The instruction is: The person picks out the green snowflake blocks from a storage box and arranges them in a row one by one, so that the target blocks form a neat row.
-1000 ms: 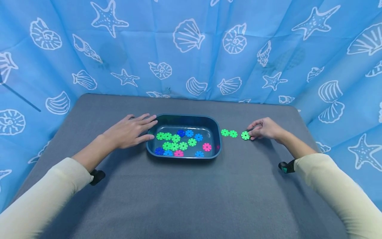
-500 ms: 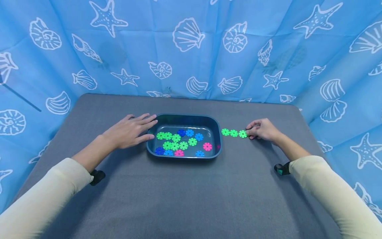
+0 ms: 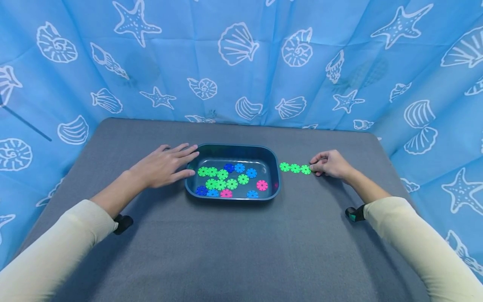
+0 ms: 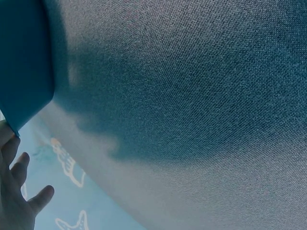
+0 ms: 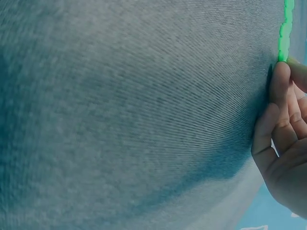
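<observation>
1. Sleeves of cream cloth covered both forearms nearest the head camera, each with a dark wrist-worn device, over the grey table [image 3: 241, 251].
2. Left hand [image 3: 163, 165] lay flat, palm down, fingers straight and relaxed, grasping nothing; its fingertips touched the left rim of the dark blue tray [image 3: 271, 157].
3. Tray contents: green, blue and pink toothed discs [image 3: 226, 180] lay loose on the tray floor, well apart from the right hand.
4. Right hand [image 3: 332, 164] rested on the table to the right of the tray, fingers curled, thumb and forefinger pinching the outermost green disc [image 3: 306, 169].
5. Row position: that disc lay flat on the table at the hand's fingertips, touching the next of two more green discs [image 3: 289, 167] that ran in a line toward the tray, just beside its right wall.
6. Right wrist view showed the disc edge-on at the fingertips [image 5: 282, 76].
7. Blue curtain [image 3: 241, 63] printed with white shells and starfish hung behind the table.
</observation>
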Tool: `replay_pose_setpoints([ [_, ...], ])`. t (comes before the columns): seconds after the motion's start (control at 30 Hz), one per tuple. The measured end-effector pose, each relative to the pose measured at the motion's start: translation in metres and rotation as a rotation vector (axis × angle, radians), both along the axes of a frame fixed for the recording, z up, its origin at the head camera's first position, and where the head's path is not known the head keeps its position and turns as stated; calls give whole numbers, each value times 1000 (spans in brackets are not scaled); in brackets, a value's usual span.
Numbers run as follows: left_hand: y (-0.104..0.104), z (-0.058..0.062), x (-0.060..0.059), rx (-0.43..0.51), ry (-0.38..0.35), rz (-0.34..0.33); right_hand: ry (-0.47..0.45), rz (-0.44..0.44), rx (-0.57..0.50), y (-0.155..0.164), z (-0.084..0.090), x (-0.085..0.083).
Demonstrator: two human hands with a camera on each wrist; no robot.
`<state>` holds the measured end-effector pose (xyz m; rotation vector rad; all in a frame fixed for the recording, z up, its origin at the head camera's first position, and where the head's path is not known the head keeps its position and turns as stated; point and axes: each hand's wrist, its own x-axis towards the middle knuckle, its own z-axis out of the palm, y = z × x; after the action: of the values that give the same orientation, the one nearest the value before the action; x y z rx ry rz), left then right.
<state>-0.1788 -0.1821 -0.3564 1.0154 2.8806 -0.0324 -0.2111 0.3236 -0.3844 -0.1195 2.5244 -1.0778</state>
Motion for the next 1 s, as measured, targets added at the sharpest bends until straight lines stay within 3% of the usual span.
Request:
replay_pose_setpoints([
  [0.27,-1,-1,-1,-5,-1,-1,4,13,-10,-11,14,-5],
  [0.57,-2,-2,-2,0,5,-6,30,36,-158,-61,49,-20],
  [0.8,-2,0,-3,5,12,-14,-11,142,-177,-108,68,-23],
  [1.0,0,2,-3,1,14,-30,-137,278,-164,-135,70,-23],
])
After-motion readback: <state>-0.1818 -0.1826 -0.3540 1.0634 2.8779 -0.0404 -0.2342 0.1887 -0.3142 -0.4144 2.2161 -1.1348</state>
